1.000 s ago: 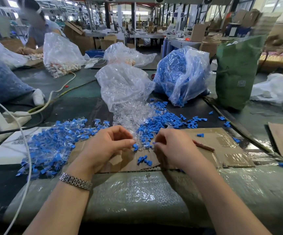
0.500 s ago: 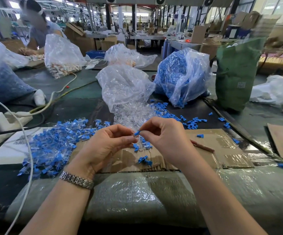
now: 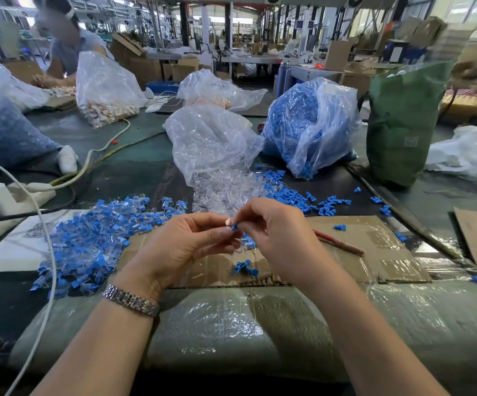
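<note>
My left hand [image 3: 187, 247] and my right hand [image 3: 277, 235] meet above a taped cardboard sheet [image 3: 374, 252], fingertips together. Between them sits a small blue plastic piece [image 3: 235, 226] joined to a clear piece; the right hand pinches the blue one, and the left hand pinches the clear one. A heap of assembled blue-and-clear parts [image 3: 94, 238] lies to the left. Loose blue pieces [image 3: 288, 192] and clear pieces [image 3: 217, 192] spill from bags just beyond my hands. A few blue pieces [image 3: 245, 268] lie on the cardboard below my hands.
A clear bag [image 3: 208, 144] and a bag of blue parts [image 3: 308, 124] stand behind. A green bag [image 3: 400, 124] stands to the right. White cables [image 3: 45, 252] and a white power strip [image 3: 8, 195] lie to the left. A red pencil [image 3: 340, 244] lies on the cardboard. Another person [image 3: 68, 44] works far left.
My hands rose from the cardboard and came together. The right hand picked up a blue piece and brought it to the left hand's fingertips.
</note>
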Motion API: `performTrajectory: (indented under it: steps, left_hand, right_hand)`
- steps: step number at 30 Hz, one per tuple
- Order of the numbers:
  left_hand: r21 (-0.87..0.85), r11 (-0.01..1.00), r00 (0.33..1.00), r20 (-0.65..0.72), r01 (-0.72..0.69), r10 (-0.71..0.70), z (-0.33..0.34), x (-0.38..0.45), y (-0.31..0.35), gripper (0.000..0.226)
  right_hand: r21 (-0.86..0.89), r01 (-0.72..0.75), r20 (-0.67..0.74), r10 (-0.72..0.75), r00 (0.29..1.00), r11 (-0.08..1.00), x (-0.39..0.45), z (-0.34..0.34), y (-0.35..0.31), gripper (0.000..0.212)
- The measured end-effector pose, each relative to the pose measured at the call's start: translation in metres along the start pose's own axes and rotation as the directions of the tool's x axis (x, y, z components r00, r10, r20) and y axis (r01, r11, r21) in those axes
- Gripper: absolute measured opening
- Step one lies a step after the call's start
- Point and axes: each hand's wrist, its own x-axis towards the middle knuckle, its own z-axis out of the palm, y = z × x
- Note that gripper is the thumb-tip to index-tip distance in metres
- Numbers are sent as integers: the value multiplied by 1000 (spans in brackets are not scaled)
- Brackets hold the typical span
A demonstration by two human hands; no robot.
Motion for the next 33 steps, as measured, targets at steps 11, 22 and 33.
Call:
performTrajectory:
  steps: [11, 22, 33]
  left_hand:
    - [70, 994, 995, -59, -81, 85, 4, -2, 2, 42]
    - [52, 997, 995, -83, -49, 53, 10, -6, 8, 28]
    - [-45, 996, 985, -156, -75, 67, 6, -3, 7, 25]
  right_hand:
    - [-15, 46, -4, -47, 999, 999, 0, 1, 0, 9]
    - [-81, -195, -6, 195, 981, 978, 4, -19, 21, 33]
    - [-672, -378, 31, 534, 845, 637, 7, -34, 54, 27]
